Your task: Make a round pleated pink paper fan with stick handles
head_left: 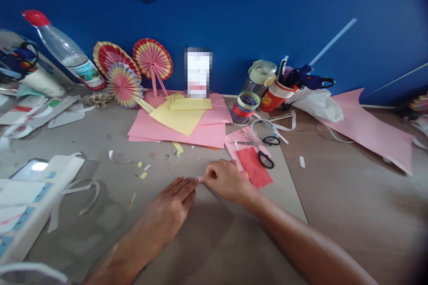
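Both of my hands meet over the grey tabletop around a small piece of pink paper point(199, 179), little of which shows. My left hand point(174, 200) has its fingers close together, their tips pressing on the left end of the paper. The other end is pinched by my right hand point(227, 180), thumb against a curled index finger. Just beyond my right wrist lies a red paper piece point(256, 171), partly under black-handled scissors point(265, 159). Pink paper scraps lie under and behind these.
Yellow sheets point(183, 118) rest on larger pink sheets point(160, 131). Behind stand pleated paper fans point(153, 60), a blurred-out phone-like screen point(198, 73), a bottle point(72, 53), a glue jar point(245, 107) and a red cup of tools point(276, 95). A white box point(47, 191) sits left.
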`<state>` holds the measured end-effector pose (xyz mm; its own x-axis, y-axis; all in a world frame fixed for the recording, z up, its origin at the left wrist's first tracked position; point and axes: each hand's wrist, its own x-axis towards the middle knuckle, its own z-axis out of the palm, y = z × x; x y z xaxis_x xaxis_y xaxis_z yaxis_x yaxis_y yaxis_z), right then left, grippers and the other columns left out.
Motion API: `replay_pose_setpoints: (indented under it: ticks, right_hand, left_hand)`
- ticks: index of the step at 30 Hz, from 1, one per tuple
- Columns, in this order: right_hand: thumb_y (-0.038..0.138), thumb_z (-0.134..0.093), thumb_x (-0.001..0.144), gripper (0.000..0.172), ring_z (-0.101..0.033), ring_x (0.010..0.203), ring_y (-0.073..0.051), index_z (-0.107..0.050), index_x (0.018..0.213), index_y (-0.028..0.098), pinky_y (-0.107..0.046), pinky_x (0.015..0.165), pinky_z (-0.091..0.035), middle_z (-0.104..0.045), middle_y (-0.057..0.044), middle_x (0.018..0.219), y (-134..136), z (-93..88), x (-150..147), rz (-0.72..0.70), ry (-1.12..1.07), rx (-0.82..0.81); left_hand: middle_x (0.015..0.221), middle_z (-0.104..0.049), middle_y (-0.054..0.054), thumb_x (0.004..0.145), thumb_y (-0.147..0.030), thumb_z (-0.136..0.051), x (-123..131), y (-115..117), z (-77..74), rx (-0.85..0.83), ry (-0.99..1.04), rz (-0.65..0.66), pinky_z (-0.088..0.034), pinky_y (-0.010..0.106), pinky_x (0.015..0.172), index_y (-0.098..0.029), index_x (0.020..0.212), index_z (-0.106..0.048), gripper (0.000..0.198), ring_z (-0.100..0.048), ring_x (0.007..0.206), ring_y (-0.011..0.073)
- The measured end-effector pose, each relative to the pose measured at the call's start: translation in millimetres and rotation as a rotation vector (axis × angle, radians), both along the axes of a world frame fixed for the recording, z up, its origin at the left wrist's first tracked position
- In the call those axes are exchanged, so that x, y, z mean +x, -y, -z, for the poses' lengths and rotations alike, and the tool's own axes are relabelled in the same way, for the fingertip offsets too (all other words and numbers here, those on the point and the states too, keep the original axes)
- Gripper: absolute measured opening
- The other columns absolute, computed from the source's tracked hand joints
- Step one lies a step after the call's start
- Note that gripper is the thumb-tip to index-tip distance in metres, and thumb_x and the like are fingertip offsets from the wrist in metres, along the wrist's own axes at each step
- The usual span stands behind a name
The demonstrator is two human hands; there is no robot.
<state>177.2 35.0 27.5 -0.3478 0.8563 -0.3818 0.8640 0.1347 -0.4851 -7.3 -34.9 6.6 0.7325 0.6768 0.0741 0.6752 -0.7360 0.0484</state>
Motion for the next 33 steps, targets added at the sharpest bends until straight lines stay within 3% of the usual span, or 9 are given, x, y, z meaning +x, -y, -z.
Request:
replay_pose_setpoints:
  ticks: [14, 20, 33]
  right_hand:
    - [0.036, -0.056, 0.081, 0.023, -0.055, 0.076, -0.017, -0.062, 0.066, 0.02, -0.032, 0.075, -0.03, -0.064, -0.003, 0.068, 6.0, 10.1, -3.5, -0.038, 0.048, 0.117]
    - [0.031, -0.053, 0.081, 0.02, -0.056, 0.077, -0.018, -0.062, 0.067, 0.02, -0.031, 0.073, -0.029, -0.064, -0.003, 0.068, 6.2, 6.5, -2.6, -0.064, 0.061, 0.115]
    - [0.026, -0.049, 0.081, 0.018, -0.057, 0.079, -0.018, -0.063, 0.07, 0.02, -0.031, 0.074, -0.031, -0.065, -0.002, 0.071, 4.1, 6.8, -1.5, -0.087, 0.057, 0.109]
  left_hand:
    - [0.126, -0.061, 0.009, 0.085, -0.006, -0.038, 1.7, -0.7, -5.1, 0.002, 0.038, -0.045, -0.04, 0.032, 0.104, -0.012, 0.113, -0.062, 0.038, -0.057, 0.113, 0.0179]
    - [0.121, -0.063, 0.01, 0.086, -0.002, -0.037, -0.9, -4.1, -7.1, 0.092, 0.147, 0.021, -0.038, 0.036, 0.108, -0.012, 0.116, -0.06, 0.039, -0.052, 0.119, 0.0183]
    - [0.124, -0.062, 0.009, 0.089, -0.008, -0.039, 3.2, -5.3, 0.7, -0.022, 0.178, -0.012, -0.044, 0.037, 0.104, -0.014, 0.111, -0.063, 0.033, -0.054, 0.117, 0.019]
